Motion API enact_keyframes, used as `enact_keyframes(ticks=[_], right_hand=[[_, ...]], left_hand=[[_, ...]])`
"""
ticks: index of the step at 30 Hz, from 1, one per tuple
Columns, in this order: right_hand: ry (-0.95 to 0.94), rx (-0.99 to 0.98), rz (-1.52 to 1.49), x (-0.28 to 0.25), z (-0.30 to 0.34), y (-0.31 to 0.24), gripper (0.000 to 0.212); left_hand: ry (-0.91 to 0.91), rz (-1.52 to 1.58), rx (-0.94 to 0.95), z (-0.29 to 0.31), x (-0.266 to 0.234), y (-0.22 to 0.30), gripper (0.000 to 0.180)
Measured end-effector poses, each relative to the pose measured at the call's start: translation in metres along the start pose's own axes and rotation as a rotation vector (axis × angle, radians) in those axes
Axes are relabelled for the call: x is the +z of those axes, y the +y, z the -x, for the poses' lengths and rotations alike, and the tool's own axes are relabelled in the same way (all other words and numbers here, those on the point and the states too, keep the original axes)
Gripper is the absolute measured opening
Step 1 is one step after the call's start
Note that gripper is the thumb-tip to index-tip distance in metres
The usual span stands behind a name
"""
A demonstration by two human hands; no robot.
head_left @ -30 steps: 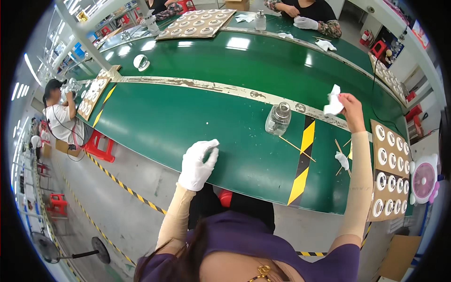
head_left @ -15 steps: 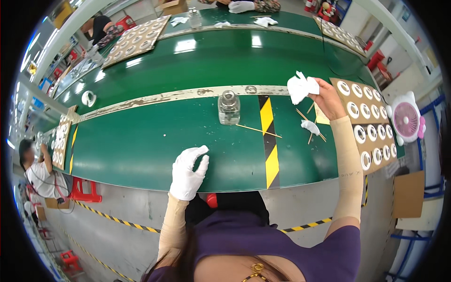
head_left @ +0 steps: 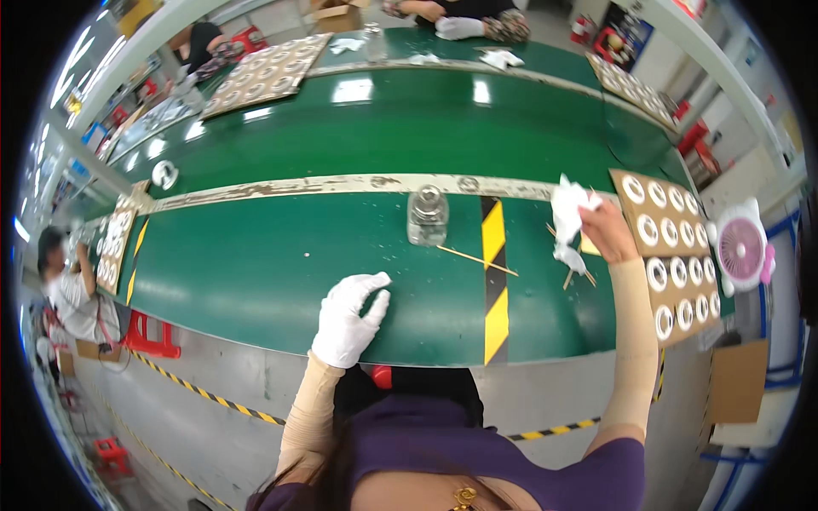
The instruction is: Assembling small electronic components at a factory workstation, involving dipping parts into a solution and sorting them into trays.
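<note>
My right hand (head_left: 610, 232), bare with a beige sleeve below it, pinches a crumpled white cloth (head_left: 566, 209) between thumb and fingers. The cloth hangs over thin wooden sticks (head_left: 568, 279) and a small white wad (head_left: 569, 257) on the green bench, hiding part of them. My left hand (head_left: 348, 322), in a white glove, hovers over the near edge of the bench with its fingers curved, thumb apart and nothing between them. A clear glass bottle (head_left: 427, 226) stands mid-bench. One more wooden stick (head_left: 479, 261) lies beside it, across the yellow-black tape (head_left: 495, 298).
Cardboard sheets with white rings (head_left: 667, 230) lie at the right, beside a pink-and-white fan (head_left: 740, 247). A white strip (head_left: 298, 183) runs behind the bottle. A loose white ring (head_left: 164, 175) lies beyond it at the left. Other people work at the far side and far left.
My right hand has come down with the cloth toward the sticks and wad. My left hand keeps nearly the same pose. The whole view has shifted slightly.
</note>
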State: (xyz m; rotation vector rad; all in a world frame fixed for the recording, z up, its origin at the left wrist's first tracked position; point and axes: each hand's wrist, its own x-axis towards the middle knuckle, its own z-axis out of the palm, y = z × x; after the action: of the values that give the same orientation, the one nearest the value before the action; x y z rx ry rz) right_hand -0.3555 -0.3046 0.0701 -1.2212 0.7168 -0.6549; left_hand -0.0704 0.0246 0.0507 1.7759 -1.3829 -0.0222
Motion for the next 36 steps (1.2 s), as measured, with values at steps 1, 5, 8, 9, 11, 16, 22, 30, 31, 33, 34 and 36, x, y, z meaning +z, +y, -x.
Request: enact_keyframes(ticks=[1,5,8,9,11,16,22,30,31,33,34,36], right_hand=[[-0.011,0.054,0.094,0.003,0.003,-0.001,0.027],[0.025,0.133,0.216,0.024,0.005,0.003,0.015],[-0.028,0.097,0.226,0.041,-0.005,0.008,0.013],[-0.015,0.054,0.27,0.044,-0.01,0.012,0.015],[-0.079,0.031,0.214,0.05,-0.013,0.015,0.018],[-0.066,0.05,0.022,0.063,-0.013,0.012,0.027],[0.016,-0.206,-0.012,0.051,0.009,-0.005,0.027],[-0.172,-0.466,0.423,0.157,0.074,0.01,0.028],[-0.122,-0.53,0.376,0.147,0.077,0.007,0.029],[0.102,-0.587,0.704,0.098,0.07,0.001,0.03],[0.214,-0.573,0.851,0.074,0.067,0.006,0.032],[0.405,-0.523,1.247,0.032,0.064,0.029,0.03]], left_hand=[[-0.014,-0.019,0.005,0.0,0.0,-0.001,0.019],[0.011,0.039,0.003,-0.009,-0.005,0.007,0.022],[0.057,0.113,-0.004,-0.025,-0.006,0.004,0.028],[0.034,0.212,-0.059,-0.03,-0.003,-0.002,0.038],[0.018,0.268,-0.099,-0.041,0.001,-0.009,0.047],[-0.032,0.498,-0.255,-0.056,0.004,-0.024,0.054],[-0.031,0.494,-0.226,-0.059,0.016,-0.009,0.053],[-0.241,1.397,-0.507,-0.073,0.076,0.062,0.04],[-0.242,1.401,-0.526,-0.076,0.066,0.056,0.035],[-0.077,1.243,-0.416,-0.077,0.043,0.045,0.03],[0.03,1.141,-0.457,-0.079,0.029,0.04,0.028],[0.301,1.092,-0.388,-0.076,0.012,0.017,0.028]])
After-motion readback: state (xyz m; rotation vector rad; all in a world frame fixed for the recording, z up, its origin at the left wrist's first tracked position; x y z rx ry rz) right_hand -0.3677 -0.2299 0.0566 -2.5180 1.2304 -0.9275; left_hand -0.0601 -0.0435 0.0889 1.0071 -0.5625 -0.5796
